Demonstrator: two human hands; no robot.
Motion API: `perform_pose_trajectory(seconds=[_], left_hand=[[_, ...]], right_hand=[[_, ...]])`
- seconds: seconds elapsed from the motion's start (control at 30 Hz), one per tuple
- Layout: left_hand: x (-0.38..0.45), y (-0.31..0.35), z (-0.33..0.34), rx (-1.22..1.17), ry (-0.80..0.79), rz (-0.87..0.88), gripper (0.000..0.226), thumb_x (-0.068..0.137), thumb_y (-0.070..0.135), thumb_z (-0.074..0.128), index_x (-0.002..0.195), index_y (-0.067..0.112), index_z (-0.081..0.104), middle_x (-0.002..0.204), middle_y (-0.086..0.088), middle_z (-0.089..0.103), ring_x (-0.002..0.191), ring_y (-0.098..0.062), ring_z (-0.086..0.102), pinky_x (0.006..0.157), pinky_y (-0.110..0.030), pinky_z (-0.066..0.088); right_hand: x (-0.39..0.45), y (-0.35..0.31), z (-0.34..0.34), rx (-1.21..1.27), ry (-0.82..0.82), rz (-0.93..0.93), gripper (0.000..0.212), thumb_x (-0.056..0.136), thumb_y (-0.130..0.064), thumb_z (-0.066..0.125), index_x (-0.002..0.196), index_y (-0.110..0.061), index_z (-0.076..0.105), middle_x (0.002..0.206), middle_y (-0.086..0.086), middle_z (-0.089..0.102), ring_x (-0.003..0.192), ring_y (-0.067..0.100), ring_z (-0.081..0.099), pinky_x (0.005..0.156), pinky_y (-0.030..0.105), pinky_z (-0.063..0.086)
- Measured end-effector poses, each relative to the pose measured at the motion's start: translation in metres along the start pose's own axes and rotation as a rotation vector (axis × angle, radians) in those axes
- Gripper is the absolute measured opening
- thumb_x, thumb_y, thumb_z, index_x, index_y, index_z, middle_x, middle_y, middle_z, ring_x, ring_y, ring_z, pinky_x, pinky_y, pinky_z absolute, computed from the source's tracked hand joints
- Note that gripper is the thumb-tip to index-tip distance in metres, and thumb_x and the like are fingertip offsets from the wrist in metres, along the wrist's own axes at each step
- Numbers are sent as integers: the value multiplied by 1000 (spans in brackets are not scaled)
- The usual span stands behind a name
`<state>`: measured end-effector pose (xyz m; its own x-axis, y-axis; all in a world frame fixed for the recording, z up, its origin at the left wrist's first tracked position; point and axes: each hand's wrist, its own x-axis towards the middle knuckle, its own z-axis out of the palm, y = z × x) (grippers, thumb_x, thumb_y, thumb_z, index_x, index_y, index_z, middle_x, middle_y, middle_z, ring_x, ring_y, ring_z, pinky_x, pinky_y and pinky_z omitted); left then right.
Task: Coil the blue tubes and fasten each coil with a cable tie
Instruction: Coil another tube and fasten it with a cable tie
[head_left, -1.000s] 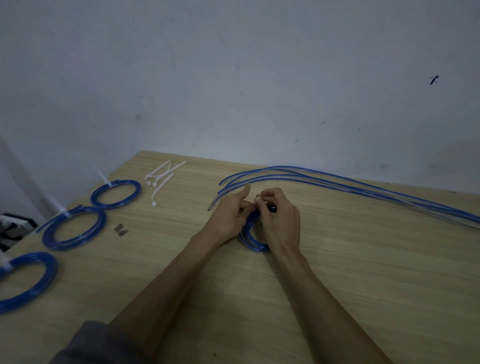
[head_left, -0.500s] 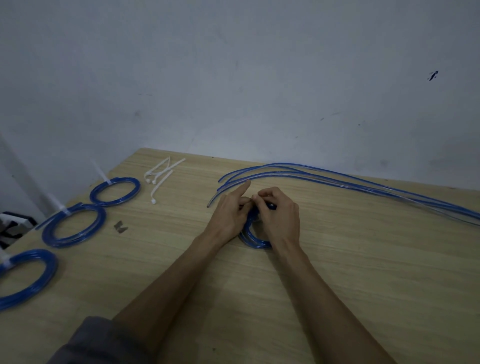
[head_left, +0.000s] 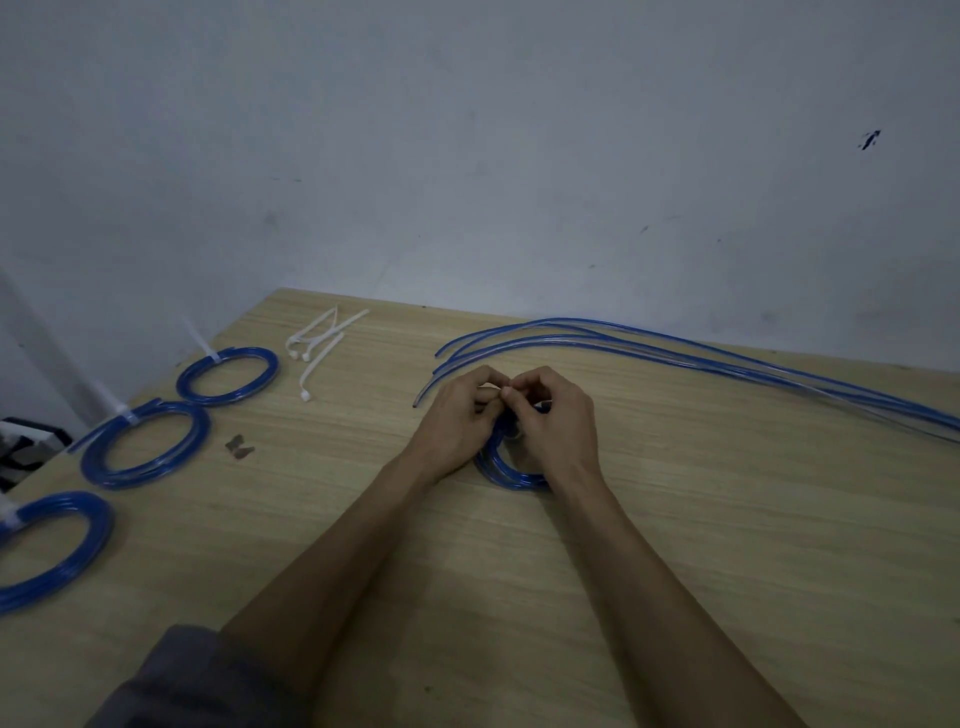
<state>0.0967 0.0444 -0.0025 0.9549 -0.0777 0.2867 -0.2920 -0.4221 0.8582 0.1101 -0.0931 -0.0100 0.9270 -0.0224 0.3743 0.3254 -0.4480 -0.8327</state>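
A small blue tube coil (head_left: 501, 467) lies on the wooden table (head_left: 727, 545) under both my hands. My left hand (head_left: 457, 421) and my right hand (head_left: 558, 421) pinch together at the coil's far side, fingertips meeting around a white cable tie (head_left: 491, 387) that barely shows. Most of the coil is hidden by my hands. Several loose straight blue tubes (head_left: 675, 351) run from behind my hands off to the right. Spare white cable ties (head_left: 319, 345) lie at the back left.
Three tied blue coils sit along the left edge: far coil (head_left: 227, 375), middle coil (head_left: 145, 446), near coil (head_left: 52, 551), each with a white tie tail. A small dark scrap (head_left: 239, 447) lies nearby. A grey wall (head_left: 467, 156) stands right behind the table.
My fingertips have closed in and risen slightly over the coil's far side; the left thumb has curled in. The coil stays in place.
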Motion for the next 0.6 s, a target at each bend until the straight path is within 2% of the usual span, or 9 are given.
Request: perform_pose_trajectory(seconds=[0.2,0.3,0.47,0.6], left_hand=[[-2,6,0,-62,-4,-67,17,99,15,52,109,17,65,99,2,75,94,-6,71,85,-24,56],[-5,3,7,-70,0,-74,14,102,15,51,109,15,63,100,2,74,95,-8,70,84,-23,54],[-9,15,37,76,239,-80,20,107,16,39,104,14,59,89,6,62,83,-11,58,72,-26,40],[-6,18,40,40,274,-106,20,103,14,43,105,17,62,94,5,69,88,-11,64,78,-35,51]], right_hand=[[1,0,-2,27,35,19,3,84,-26,74,84,-26,71,79,-12,71,78,7,67,75,40,57],[1,-2,-4,46,48,25,4,84,-21,75,83,-24,73,77,-11,71,77,5,67,75,36,57],[1,-5,-6,136,84,56,6,84,-15,75,79,-17,75,73,-9,72,72,5,67,75,32,57],[0,-5,-9,225,103,79,10,87,-15,74,78,-17,76,73,-7,73,74,7,69,74,29,57]])
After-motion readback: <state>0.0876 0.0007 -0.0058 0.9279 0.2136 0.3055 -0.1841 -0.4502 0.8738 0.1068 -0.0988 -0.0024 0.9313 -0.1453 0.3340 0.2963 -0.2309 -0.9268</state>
